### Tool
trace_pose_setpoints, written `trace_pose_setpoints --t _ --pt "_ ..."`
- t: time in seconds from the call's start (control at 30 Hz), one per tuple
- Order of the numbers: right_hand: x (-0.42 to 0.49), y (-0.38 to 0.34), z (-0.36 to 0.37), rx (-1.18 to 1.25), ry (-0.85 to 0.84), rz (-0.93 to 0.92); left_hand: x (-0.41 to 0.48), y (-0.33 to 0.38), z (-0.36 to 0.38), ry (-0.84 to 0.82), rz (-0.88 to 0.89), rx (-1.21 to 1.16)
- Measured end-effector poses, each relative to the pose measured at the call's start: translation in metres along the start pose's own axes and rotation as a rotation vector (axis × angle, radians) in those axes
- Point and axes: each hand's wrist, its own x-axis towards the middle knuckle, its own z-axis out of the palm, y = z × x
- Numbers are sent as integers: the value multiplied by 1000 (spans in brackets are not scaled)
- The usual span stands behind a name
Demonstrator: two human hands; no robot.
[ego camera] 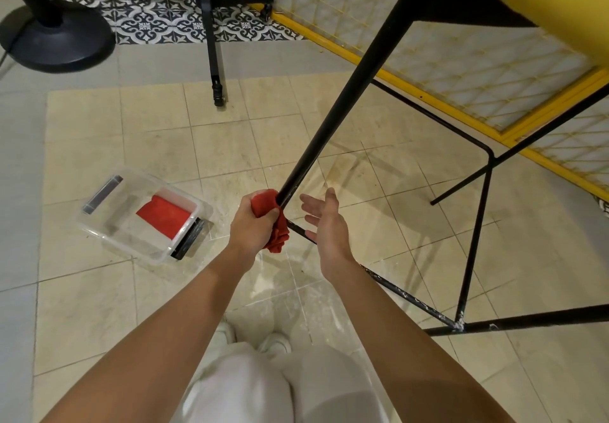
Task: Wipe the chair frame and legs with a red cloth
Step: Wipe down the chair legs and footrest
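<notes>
- While the left hand (pixel 252 224) grips the crumpled red cloth (pixel 278 236), its fingers are curled tight around the cloth and around the long black metal chair leg (pixel 346 99) inside it.
- The cloth is wrapped on the lower part of this slanted leg, and a loose end hangs down below the fist.
- The thumb of the left hand presses on the cloth from the top side.
- The right hand (pixel 326 224) is just beside the leg, on its right, and holds nothing.
- Its fingers are straight and a little spread, with the palm turned toward the cloth; they are apart from the thick leg.
- A thin black metal rail (pixel 395 287) of the frame passes behind the right hand; I cannot tell if the hand touches it.
- The leg goes up to the yellow padded seat (pixel 543 4) at the top right.
- On the beige tiled floor (pixel 230 145), left of the hands, stands a clear plastic box (pixel 108 224) with a second folded red cloth (pixel 164 216) lying inside.
- Behind the chair a yellow-framed wire mesh panel (pixel 461 60) lies on the floor.
- A round black stand base (pixel 56 43) is at the top left.
</notes>
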Motion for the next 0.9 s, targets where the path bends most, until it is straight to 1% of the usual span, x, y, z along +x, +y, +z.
trace_pose_setpoints --t 0.17,0.3,0.4,0.53,0.77,0.83,0.9 --pt "5 1 -4 -18 26 -30 -4 2 -2 -67 86 -47" --pt "8 5 0 -74 41 -65 4 -4 -4 -89 100 3" --pt "11 9 1 -102 34 -104 12 -17 -7 -84 83 28" --pt "15 14 5 -141 -34 -127 24 -37 -9 -66 40 38" --pt "22 23 10 -230 -92 -129 40 -52 -14 -29 -101 73" --pt "24 25 12 -238 -99 -119 41 -52 -16 -12 -92 74" --pt "25 26 13 -241 -100 -110 38 -53 -15 12 -39 40"
